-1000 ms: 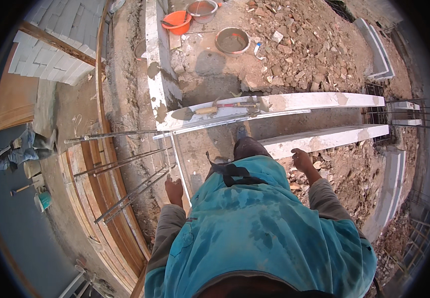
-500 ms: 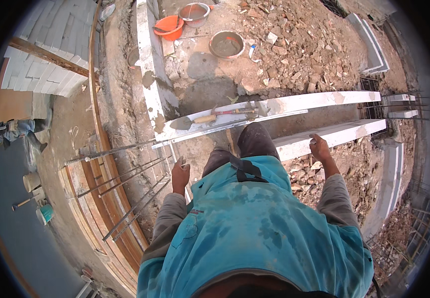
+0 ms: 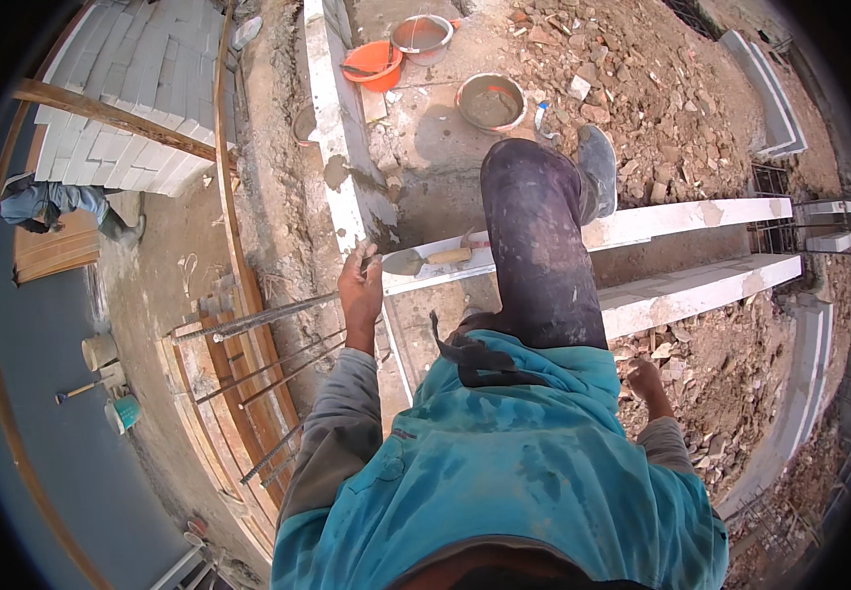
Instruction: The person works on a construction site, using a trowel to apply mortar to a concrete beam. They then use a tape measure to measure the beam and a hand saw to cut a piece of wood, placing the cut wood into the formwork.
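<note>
My left hand (image 3: 361, 287) is raised beside the white block wall (image 3: 337, 177), above the bars of rebar (image 3: 258, 320), its fingers curled round something I cannot make out. My right hand (image 3: 646, 383) is low by my hip, partly behind my clothing, fingers curled; what it holds, if anything, is unclear. My bent right leg (image 3: 539, 256) is lifted across a low white block wall (image 3: 691, 214), the boot (image 3: 599, 172) beyond it. A trowel (image 3: 408, 263) with a wooden handle lies on that wall, just right of my left hand.
An orange tub (image 3: 371, 64), two mortar buckets (image 3: 422, 37) (image 3: 490, 103) and rubble (image 3: 632, 88) lie ahead. A second low wall (image 3: 691, 285) runs at right. Planks (image 3: 239, 393), stacked blocks (image 3: 140, 128) and a bending person (image 3: 42, 206) are at left.
My right leg has risen over the low wall. My left hand has moved up and forward toward the trowel, while my right hand has dropped back toward my hip.
</note>
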Tool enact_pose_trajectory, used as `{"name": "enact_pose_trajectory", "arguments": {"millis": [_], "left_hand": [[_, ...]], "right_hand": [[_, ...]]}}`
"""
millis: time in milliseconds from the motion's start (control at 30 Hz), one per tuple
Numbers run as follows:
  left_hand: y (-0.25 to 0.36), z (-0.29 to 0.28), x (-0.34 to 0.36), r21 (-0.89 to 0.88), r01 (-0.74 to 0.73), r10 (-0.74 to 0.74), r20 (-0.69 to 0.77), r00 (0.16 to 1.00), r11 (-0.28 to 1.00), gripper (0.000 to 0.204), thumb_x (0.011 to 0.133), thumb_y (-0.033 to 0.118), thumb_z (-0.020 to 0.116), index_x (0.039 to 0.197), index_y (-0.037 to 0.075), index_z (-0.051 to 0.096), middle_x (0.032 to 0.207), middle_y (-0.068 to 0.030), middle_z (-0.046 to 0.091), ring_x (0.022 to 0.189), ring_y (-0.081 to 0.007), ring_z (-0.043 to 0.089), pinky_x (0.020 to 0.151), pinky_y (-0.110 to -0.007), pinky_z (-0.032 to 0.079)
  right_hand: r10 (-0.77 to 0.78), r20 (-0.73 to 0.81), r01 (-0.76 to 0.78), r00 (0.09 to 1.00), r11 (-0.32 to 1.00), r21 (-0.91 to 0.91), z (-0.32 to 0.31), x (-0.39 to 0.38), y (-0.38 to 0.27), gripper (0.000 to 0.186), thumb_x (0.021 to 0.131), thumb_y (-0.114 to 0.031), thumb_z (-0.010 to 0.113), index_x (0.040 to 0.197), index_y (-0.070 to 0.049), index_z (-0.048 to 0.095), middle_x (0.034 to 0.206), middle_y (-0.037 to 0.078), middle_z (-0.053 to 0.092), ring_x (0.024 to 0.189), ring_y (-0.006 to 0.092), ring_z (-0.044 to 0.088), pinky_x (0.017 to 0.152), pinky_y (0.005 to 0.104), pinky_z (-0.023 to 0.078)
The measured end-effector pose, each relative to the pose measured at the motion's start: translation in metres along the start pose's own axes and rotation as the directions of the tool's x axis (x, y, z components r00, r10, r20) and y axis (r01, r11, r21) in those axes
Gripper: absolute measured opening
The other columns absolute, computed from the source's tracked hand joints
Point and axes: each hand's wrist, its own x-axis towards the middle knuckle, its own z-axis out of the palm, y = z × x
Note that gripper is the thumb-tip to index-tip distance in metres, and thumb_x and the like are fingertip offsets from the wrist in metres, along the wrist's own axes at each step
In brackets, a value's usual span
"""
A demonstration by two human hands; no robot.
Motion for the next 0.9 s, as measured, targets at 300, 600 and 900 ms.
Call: {"name": "enact_pose_trajectory", "arguments": {"millis": [300,600,900], "left_hand": [[-0.107,0.014,0.105,0.155,0.2,-0.182,-0.126,0.975,0.967,0.041,0.082,0.009,0.059,0.121,-0.002,0.056,0.111,-0.0205,0.059,0.098,-0.0301,0.061,0.087,-0.036,0.048],[-0.218,0.116,0.362,0.561,0.425,-0.463,-0.082,0.883,0.711,0.065,0.08,0.023,0.065,0.132,-0.009,0.042,0.134,-0.0288,0.045,0.129,-0.0399,0.038,0.108,-0.041,0.032],[-0.343,0.201,0.507,0.809,0.478,-0.618,-0.189,0.763,0.342,0.082,0.077,0.026,0.069,0.14,-0.008,0.028,0.146,-0.0267,0.028,0.133,-0.0388,0.033,0.109,-0.045,0.03]], "right_hand": [[-0.145,0.096,0.162,0.985,0.966,-0.201,-0.123,0.149,-0.103,0.03,0.075,-0.01,0.061,0.103,-0.002,0.066,0.095,0.021,0.067,0.092,0.0344,0.065,0.082,0.0392,0.051],[-0.392,0.03,0.378,0.92,0.861,-0.341,-0.272,0.597,-0.29,0.031,0.08,-0.017,0.057,0.107,-0.002,0.062,0.099,0.026,0.064,0.097,0.0403,0.061,0.087,0.045,0.048],[-0.785,0.009,0.769,0.619,0.604,-0.21,-0.193,0.946,-0.66,0.049,0.086,-0.019,0.054,0.129,0.002,0.045,0.121,0.028,0.055,0.115,0.0412,0.051,0.098,0.044,0.041]]}}
